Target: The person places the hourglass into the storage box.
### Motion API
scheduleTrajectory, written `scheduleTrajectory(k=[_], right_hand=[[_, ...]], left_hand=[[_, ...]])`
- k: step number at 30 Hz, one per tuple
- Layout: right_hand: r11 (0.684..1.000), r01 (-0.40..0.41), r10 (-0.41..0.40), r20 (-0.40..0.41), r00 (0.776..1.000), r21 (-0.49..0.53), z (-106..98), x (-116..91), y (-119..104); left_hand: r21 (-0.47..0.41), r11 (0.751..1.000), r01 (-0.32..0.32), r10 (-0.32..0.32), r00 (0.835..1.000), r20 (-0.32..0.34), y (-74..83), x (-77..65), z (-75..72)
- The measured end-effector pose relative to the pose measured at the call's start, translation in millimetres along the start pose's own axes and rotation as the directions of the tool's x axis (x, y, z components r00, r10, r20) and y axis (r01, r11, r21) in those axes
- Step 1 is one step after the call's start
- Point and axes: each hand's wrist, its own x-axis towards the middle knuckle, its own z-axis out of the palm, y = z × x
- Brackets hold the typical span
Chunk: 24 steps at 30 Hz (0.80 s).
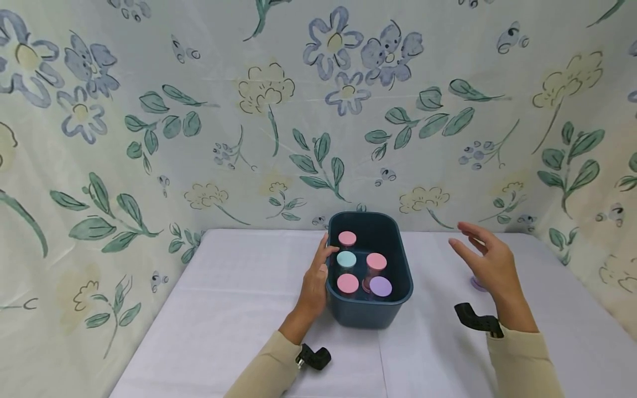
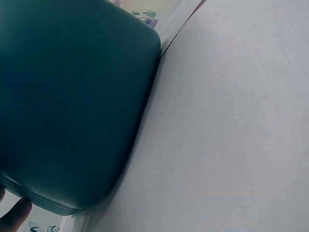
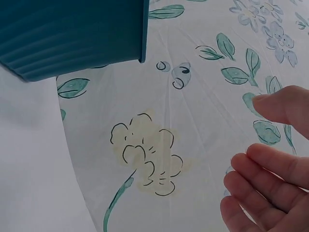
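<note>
A dark blue-green plastic bin stands on the white cloth. Several small jars are inside it, with pink lids, a teal lid and a purple lid. My left hand rests against the bin's left side, its fingers at the rim and one fingertip lapping over the edge. In the left wrist view, fingertips show right at the rim. My right hand is raised to the right of the bin, fingers loosely bent, thumb apart and nothing between them. Behind it, a purple object on the cloth is mostly hidden.
White cloth covers the table. A curtain with flowers and leaves hangs close behind the bin and continues at both sides. Black wrist mounts are worn at the cuffs of the beige sleeves.
</note>
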Motion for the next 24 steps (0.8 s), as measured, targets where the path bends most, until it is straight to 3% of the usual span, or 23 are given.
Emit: scheduleTrajectory(k=[12,24], right_hand=[[0.993,-0.121,0.122,-0.098,0.988,0.010,-14,0,25],[0.968,-0.251,0.251,-0.087,0.964,0.006,-24,-1,43]], left_hand=[[0.003,1.000,-0.002,0.003,1.000,-0.006,0.2,0.3,0.0],[0.001,1.000,-0.004,0.004,1.000,-0.009,-1.6,-0.1,0.7]])
